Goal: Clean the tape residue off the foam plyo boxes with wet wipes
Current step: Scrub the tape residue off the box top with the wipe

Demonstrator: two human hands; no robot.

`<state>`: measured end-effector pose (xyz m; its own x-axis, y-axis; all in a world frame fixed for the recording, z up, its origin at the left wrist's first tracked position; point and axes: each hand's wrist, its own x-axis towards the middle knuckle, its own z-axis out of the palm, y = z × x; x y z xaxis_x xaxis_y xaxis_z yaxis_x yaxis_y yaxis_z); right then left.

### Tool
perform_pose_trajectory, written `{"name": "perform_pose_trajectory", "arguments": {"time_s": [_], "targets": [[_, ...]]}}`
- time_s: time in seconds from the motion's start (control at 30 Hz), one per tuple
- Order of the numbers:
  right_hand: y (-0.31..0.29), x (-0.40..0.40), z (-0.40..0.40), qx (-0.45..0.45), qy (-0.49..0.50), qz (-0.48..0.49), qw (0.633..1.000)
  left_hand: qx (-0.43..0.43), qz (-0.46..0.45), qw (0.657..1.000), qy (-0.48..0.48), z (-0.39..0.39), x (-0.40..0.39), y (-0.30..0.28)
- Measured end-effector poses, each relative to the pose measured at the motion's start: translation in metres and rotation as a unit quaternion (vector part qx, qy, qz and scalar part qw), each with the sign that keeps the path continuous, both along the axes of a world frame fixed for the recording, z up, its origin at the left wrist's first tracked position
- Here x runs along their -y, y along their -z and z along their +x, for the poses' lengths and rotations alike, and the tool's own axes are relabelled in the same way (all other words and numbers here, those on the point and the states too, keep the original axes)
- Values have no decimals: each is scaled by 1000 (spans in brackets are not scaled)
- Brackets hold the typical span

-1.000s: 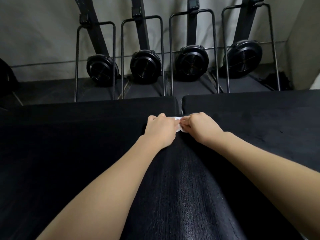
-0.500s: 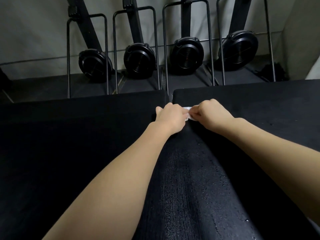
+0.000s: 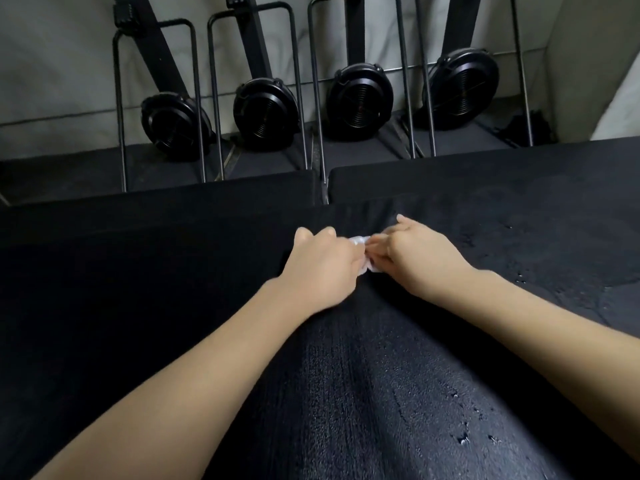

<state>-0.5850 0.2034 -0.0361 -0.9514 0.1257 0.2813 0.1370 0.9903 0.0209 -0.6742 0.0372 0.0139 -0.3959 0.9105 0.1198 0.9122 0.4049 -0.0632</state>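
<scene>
Both hands meet near the far edge of the black foam plyo boxes (image 3: 519,209), the left hand (image 3: 320,268) and the right hand (image 3: 420,259) each pinching a crumpled white wet wipe (image 3: 360,242) between them. Beyond that edge, four black rowing machines (image 3: 360,98) stand upright against a pale wall (image 3: 52,64).

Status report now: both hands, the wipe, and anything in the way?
Left hand and right hand both pinch the white wet wipe. Wipe bunched between them, over the black foam box. Nothing in the way.
</scene>
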Motion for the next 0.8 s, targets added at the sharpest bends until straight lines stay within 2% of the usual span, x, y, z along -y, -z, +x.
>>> {"name": "perform_pose_trajectory", "arguments": {"time_s": [0.13,0.23,0.5,0.6,0.67,0.8], "targets": [[0,-19,-35,19,79,-69,994,26,-28,998,-57,-20,-35,0],[0,-12,-28,12,101,-114,988,15,-32,997,-69,-15,-37,2],[0,53,73,22,35,-99,994,27,-2,999,20,65,43,0],[1,80,122,7,-1,-99,995,-57,17,997,46,99,74,3],[0,93,145,-10,-28,-99,995,-75,43,994,63,115,88,6],[1,87,132,-47,-18,-71,996,-57,50,995,62,111,84,8]]}}
